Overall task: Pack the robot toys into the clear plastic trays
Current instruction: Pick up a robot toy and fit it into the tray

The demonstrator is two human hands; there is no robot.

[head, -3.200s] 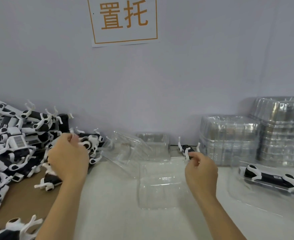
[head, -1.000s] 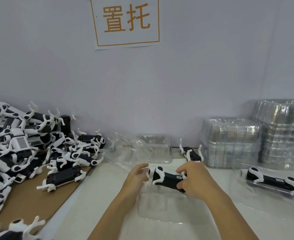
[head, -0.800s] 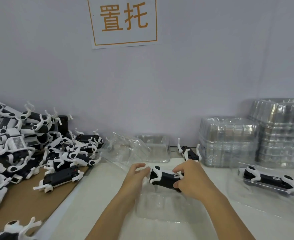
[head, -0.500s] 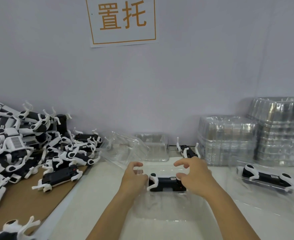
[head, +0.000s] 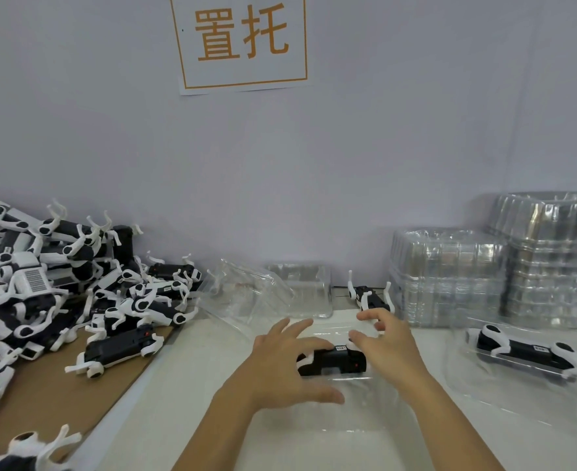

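We see a black-and-white robot toy (head: 331,362) lying in a clear plastic tray (head: 355,402) on the white table (head: 185,385). Our left hand (head: 287,365) rests over the toy's left end with fingers spread and relaxed; our right hand (head: 389,348) hovers at its right end, fingers loosely open, gripping nothing. Left of the tray lies a heap of black-and-white robot toys (head: 42,283); right of it, another packed toy (head: 528,350) beside stacks of clear trays (head: 450,277).

A plain pale lavender-grey wall (head: 382,147) stood evenly lit behind the white tabletop (head: 185,385), bearing a white paper sign (head: 242,42) with orange characters inside an orange border.
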